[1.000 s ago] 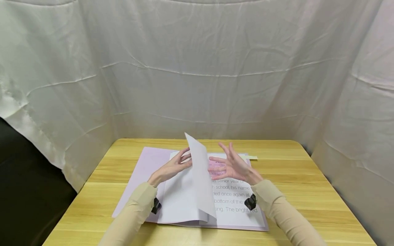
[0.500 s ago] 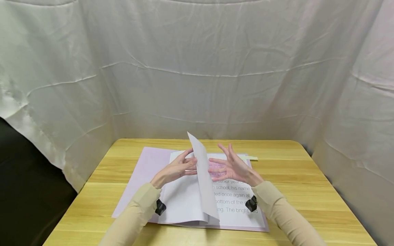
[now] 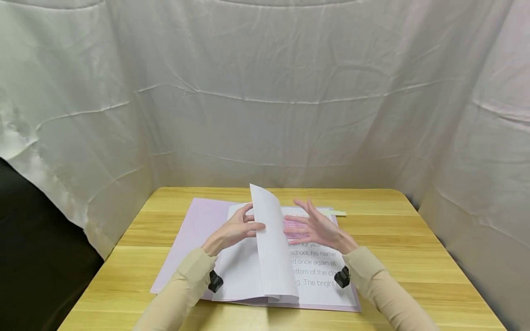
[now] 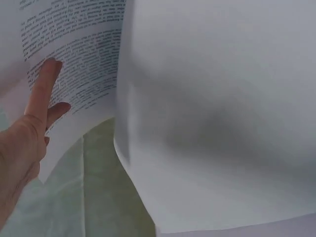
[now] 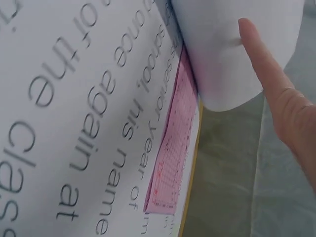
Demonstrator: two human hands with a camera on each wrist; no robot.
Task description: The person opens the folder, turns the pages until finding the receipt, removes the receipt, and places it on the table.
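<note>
A large-print book [image 3: 316,271] lies open on the table with a lavender cover [image 3: 194,225]. One loose page [image 3: 275,253] stands up and curls near its middle. My left hand [image 3: 232,232] touches this page from the left, its thumb overlapping the edge in the head view. Straight fingers [image 4: 43,91] lie against the page's small-print face in the left wrist view. My right hand [image 3: 323,230] is spread just right of the page, above a pink printed strip [image 5: 170,143]. One of its fingers [image 5: 264,61] points at the blank face; whether it touches I cannot tell.
A pale tab [image 3: 338,213] sticks out past the book's far right corner. The wooden table [image 3: 410,266] extends around the book. Light cloth curtains [image 3: 265,115] enclose the back and sides, and a dark area [image 3: 37,257] lies at the left.
The page shifted slightly right, then back left, and now leans more with its blank face turned toward the head camera. My left thumb now shows over its edge. My right hand moved slightly right.
</note>
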